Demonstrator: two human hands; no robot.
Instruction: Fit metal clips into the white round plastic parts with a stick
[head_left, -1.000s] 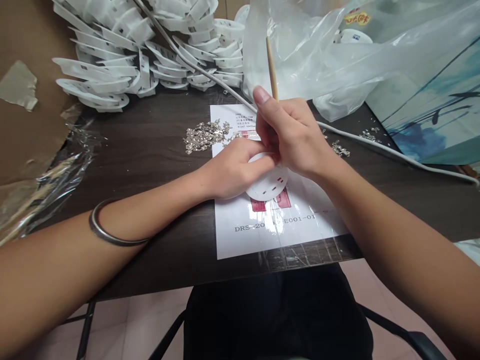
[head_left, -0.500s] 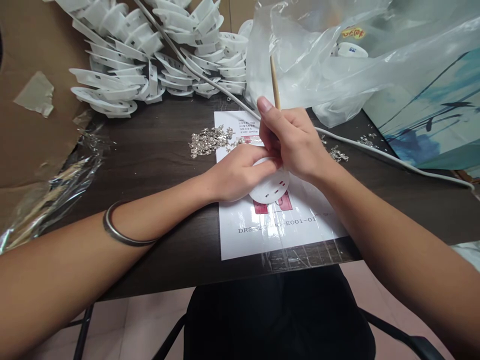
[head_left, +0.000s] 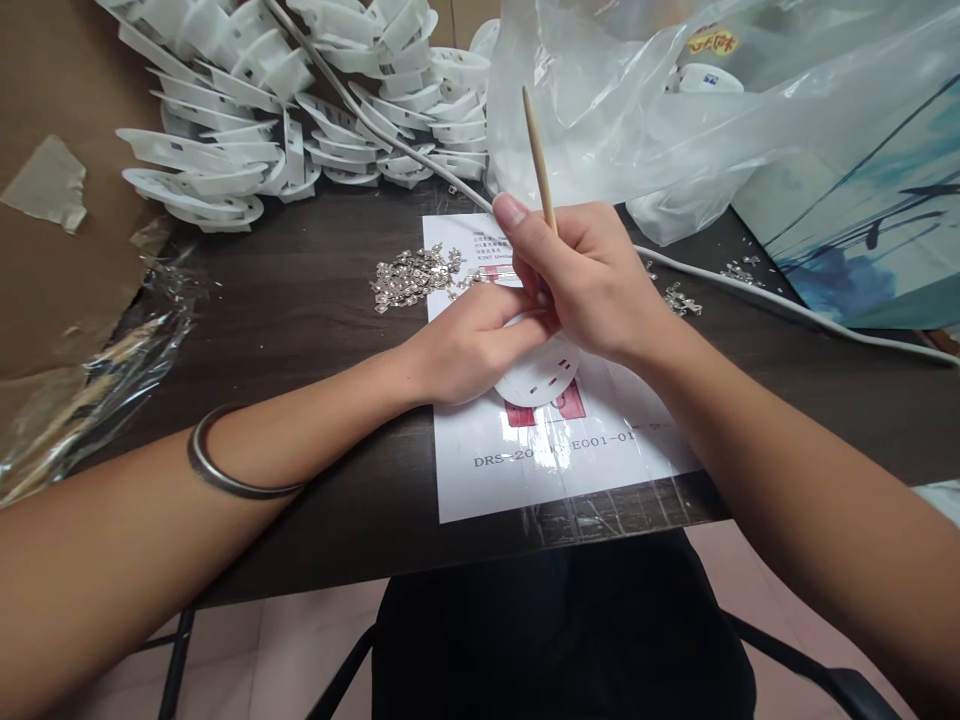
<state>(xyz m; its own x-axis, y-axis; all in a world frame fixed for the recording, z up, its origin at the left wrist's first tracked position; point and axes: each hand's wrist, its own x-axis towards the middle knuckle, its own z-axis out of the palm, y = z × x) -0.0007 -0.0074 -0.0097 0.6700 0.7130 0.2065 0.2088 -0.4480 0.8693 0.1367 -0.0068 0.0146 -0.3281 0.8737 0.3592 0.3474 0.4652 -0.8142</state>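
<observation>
My left hand (head_left: pixel 480 340) grips a round white plastic disc (head_left: pixel 538 375) with small slots, held over a printed paper sheet (head_left: pixel 469 490). Closed around a thin wooden stick (head_left: pixel 538 150), my right hand (head_left: pixel 589 280) sits directly above the disc, and the stick's upper end points up and away. Its lower end is hidden behind my fingers, so whether it touches the disc I cannot tell. Left of my hands lies a pile of small shiny metal pieces (head_left: pixel 414 277), partly on the sheet's edge.
Stacked white plastic parts (head_left: pixel 202 150) fill the back left beside cardboard (head_left: pixel 60 270). A clear plastic bag (head_left: pixel 585 130) stands at the back. A white cable (head_left: pixel 810 310) crosses the table. Loose metal pieces (head_left: pixel 681 299) lie right of my right hand. Crinkled clear wrapping (head_left: pixel 127 370) is at the left.
The view has shifted slightly. The wooden stick tilts a little more to the left, and my right hand has turned slightly with it. My left hand keeps its hold on the disc.
</observation>
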